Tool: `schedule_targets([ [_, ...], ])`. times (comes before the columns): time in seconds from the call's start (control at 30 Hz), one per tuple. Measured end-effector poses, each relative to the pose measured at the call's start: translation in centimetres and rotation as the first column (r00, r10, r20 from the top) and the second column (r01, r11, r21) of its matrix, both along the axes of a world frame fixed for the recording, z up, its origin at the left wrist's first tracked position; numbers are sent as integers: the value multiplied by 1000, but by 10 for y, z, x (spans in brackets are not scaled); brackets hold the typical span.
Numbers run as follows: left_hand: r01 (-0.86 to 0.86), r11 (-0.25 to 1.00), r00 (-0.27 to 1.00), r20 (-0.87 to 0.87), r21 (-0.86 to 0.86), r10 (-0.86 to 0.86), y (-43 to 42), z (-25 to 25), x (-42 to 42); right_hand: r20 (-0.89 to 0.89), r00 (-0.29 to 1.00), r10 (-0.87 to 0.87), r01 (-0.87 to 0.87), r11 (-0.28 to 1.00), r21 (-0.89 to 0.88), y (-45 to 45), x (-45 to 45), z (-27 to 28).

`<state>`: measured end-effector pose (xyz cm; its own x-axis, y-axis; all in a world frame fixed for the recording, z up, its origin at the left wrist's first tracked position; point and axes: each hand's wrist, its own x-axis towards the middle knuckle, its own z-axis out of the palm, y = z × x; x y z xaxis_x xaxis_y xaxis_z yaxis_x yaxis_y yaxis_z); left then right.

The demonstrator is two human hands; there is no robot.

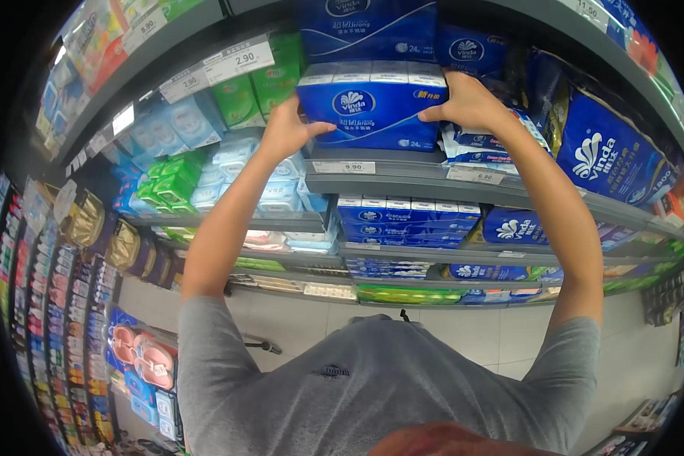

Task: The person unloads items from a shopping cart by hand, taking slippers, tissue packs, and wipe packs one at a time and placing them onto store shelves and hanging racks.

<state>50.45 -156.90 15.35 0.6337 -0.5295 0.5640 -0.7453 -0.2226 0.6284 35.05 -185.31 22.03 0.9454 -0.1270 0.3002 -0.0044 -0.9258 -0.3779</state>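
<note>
Between my two hands is a blue Vinda tissue multipack (380, 106) with a pale top, at the front of a shelf. My left hand (290, 131) grips its left side, thumb lying across the front face. On the opposite end my right hand (471, 105) is closed round the side, its thumb also on the front. The fingers behind the pack are partly hidden. Another blue Vinda pack (368, 30) is directly above and behind it. Small packs of wipes or tissues (494, 144) lie under my right wrist.
A grey shelf edge with a price label (344, 167) runs below the pack. Green tissue packs (239, 99) stand to the left, a large blue Vinda bag (612, 144) to the right. Lower shelves hold more blue multipacks (403, 220). Pink slippers (152, 361) hang at lower left.
</note>
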Motion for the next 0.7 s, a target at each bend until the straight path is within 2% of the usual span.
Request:
schedule_targets([
  [0.07,26,998,1000,-8,-55,-27,-3,-5,3,-35,998,56,-53,995,85,-4,7,1],
  [0.17,3,996,999,-31,-90,-6,-6,-7,-4,-41,999,11,-8,999,54,-6,19,-2],
  [0.23,52,979,997,-39,-197,-61,-8,-11,-8,-44,999,-13,14,1000,26,-4,21,0],
  [0.4,-64,982,992,99,-180,83,-9,-20,-11,23,1000,19,-20,999,43,-1,17,-1],
  [0.47,-130,987,979,142,-95,143,-6,-15,-15,-3,1000,-11,11,1000,22,2,15,3],
  [0.53,-158,985,975,147,-74,167,-2,-11,-21,-30,989,-141,139,987,-76,10,9,7],
  [0.57,-187,981,967,165,-56,194,1,-9,-23,103,973,-209,226,951,-211,21,0,4],
  [0.6,-215,976,958,185,-41,219,2,-9,-22,342,915,-215,340,867,-364,39,-15,-1],
  [0.63,-198,968,956,187,-157,226,4,-16,-22,538,836,-108,316,896,-311,53,-26,-8],
  [0.67,-190,969,959,182,-160,218,8,-19,-28,709,705,-9,280,923,-266,67,-39,-16],
  [0.7,-170,946,920,299,-276,253,15,-24,-37,717,696,15,79,992,-97,86,-53,-30],
])
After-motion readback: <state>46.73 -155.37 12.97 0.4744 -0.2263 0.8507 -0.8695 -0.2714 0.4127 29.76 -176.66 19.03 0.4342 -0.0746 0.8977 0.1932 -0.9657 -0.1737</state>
